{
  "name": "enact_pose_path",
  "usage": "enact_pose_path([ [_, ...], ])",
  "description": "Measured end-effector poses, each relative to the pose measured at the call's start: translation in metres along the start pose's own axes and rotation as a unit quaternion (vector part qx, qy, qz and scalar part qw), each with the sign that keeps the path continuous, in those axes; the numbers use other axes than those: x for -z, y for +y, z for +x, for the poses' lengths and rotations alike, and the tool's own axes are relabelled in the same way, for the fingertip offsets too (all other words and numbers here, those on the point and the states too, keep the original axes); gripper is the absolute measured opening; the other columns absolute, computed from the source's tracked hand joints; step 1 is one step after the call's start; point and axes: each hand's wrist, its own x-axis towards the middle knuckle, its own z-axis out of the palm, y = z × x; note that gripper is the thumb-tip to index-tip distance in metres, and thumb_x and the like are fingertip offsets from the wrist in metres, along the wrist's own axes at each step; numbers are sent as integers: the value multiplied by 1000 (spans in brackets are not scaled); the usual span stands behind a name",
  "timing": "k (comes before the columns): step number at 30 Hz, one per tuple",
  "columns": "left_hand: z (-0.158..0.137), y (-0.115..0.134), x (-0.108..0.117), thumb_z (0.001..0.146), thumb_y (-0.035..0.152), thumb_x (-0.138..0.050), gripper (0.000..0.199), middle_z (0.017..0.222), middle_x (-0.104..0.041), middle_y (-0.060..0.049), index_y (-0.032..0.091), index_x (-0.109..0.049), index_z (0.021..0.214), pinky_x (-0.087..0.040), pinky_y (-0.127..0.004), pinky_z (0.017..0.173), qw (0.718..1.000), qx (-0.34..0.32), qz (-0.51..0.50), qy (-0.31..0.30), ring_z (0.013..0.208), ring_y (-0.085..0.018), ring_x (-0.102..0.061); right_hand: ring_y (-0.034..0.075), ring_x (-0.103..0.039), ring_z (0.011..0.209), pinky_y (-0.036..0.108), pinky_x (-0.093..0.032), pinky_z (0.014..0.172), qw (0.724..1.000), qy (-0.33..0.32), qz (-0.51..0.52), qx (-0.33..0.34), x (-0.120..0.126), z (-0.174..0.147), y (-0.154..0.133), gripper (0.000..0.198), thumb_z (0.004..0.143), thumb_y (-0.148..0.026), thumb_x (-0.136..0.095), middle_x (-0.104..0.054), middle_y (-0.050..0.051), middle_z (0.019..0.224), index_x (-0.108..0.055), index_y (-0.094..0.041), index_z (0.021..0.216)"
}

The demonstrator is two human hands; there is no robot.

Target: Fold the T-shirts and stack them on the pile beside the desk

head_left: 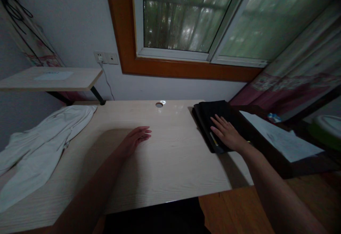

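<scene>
Locate folded black cloth [213, 108] at the right of the counter [170, 166]. Note right hand [225, 131] flat on top, fingers parted, not gripping; left hand [134, 140] empty, fingers slightly parted. Treat as probably light, soft, limp; grasp by layered left edge, supporting from beneath.

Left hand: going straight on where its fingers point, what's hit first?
Likely the black folded bundle, across the tabletop. The left hand is at an unclear height, so it might pass over instead.
</scene>
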Motion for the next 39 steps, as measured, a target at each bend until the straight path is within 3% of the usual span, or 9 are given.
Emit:
enact_pose_path([
  [3,-1,2,-1,87,38,-72,35,120,-72,-11,20,-72,117,-46,-39,101,1000,-1,-1,-1,105,-22,-68,32,-23,154,61,-32,118,1000,-23,3,3,4,12,2,62,103,-57,-24,-23,5,168,-29,-32,160],
  [8,-2,3,-2,87,38,-72,35,119,-72,-11,20,-72,117,-46,-39,101,1000,-2,-1,-2,104,-22,-68,32,-24,154,60,-32,118,998,-53,-5,-27,10,59,11,64,102,-59,-22,-22,6,168,-33,-29,159],
  [13,0,0,2,86,37,-73,35,119,-72,-11,21,-73,117,-47,-37,100,1000,-2,-2,-1,104,-22,-68,33,-26,153,64,-33,117,997,-52,-23,-54,7,104,29,66,102,-60,-22,-26,7,167,-34,-27,158],
  [18,-1,2,2,85,37,-74,36,119,-72,-11,21,-73,117,-46,-38,101,1000,0,0,-2,104,-22,-69,37,-36,148,68,-39,111,997,-10,-36,-67,-3,117,44,65,103,-55,-23,-36,14,162,-41,-21,155],
  [25,-3,4,0,86,36,-72,35,121,-71,-11,21,-72,118,-46,-39,103,1000,-2,4,-5,107,-22,-68,35,-36,148,61,-38,115,997,34,-42,-58,-7,88,46,64,103,-55,-27,-36,13,162,-40,-20,155],
  [34,-1,2,0,84,37,-75,36,119,-72,-11,20,-73,116,-47,-38,101,1000,-2,-1,-3,105,-22,-69,38,-40,146,62,-41,113,996,71,-34,-40,5,16,46,57,101,-50,-34,-42,13,159,-52,-20,147],
  [39,-1,2,0,84,37,-75,35,118,-72,-10,21,-74,115,-47,-38,101,1000,0,0,2,104,-21,-69,38,-43,143,65,-41,112,995,77,-15,-66,16,-7,54,56,100,-51,-33,-47,11,156,-54,-25,144],
])
